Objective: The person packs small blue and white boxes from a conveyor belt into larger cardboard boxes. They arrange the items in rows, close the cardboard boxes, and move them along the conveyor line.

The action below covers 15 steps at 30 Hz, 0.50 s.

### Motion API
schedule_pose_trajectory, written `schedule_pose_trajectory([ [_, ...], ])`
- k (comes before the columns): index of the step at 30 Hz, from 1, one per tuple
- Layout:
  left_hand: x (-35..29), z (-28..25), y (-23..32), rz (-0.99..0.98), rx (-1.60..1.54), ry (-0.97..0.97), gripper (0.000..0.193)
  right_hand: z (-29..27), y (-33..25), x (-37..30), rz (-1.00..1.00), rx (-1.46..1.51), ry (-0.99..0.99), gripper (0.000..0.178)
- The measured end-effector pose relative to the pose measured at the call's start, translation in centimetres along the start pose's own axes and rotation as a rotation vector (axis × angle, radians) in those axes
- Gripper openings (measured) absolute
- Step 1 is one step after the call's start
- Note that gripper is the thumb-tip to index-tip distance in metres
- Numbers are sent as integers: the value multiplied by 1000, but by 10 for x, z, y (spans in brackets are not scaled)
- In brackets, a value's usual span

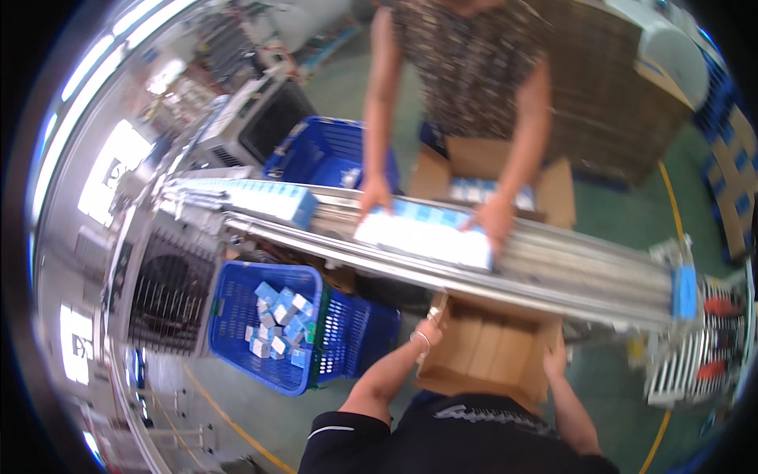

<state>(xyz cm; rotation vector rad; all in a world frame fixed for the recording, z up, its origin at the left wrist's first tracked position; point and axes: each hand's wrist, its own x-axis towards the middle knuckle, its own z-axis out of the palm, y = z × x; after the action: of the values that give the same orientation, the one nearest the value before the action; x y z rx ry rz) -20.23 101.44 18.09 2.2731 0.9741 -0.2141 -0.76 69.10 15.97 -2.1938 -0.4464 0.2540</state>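
An open cardboard box (483, 345) is in front of my body, below the near edge of the conveyor (568, 272); its bare brown inside faces up. My left hand (429, 335) is closed on the box's left wall, a thin band around its wrist. At the right wall, my right hand (556, 359) grips the side, its fingers partly hidden. Across the conveyor, a co-worker's two hands (493, 221) clasp a row of small white-and-blue cartons (426, 233), blurred by motion. More such cartons (264, 199) lie in a line farther left on the belt.
To my left, a blue plastic basket (229, 347) holds several loose small cartons. Beyond the conveyor stand another blue basket (292, 154) and an open cardboard box (559, 193) with cartons inside. A metal guard grille (164, 292) stands left, and a roller section (695, 355) right.
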Motion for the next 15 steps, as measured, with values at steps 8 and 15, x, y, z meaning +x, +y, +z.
schedule_pose_trajectory([
  [8, -32, -7, 4, -73, -44, -25, 56, 5, 14, -2, 93, -67, 2, 60],
  [15, -141, -241, 125, 456, -193, -32, 40, -18, -31, -3, 70, -251, -39, 65],
])
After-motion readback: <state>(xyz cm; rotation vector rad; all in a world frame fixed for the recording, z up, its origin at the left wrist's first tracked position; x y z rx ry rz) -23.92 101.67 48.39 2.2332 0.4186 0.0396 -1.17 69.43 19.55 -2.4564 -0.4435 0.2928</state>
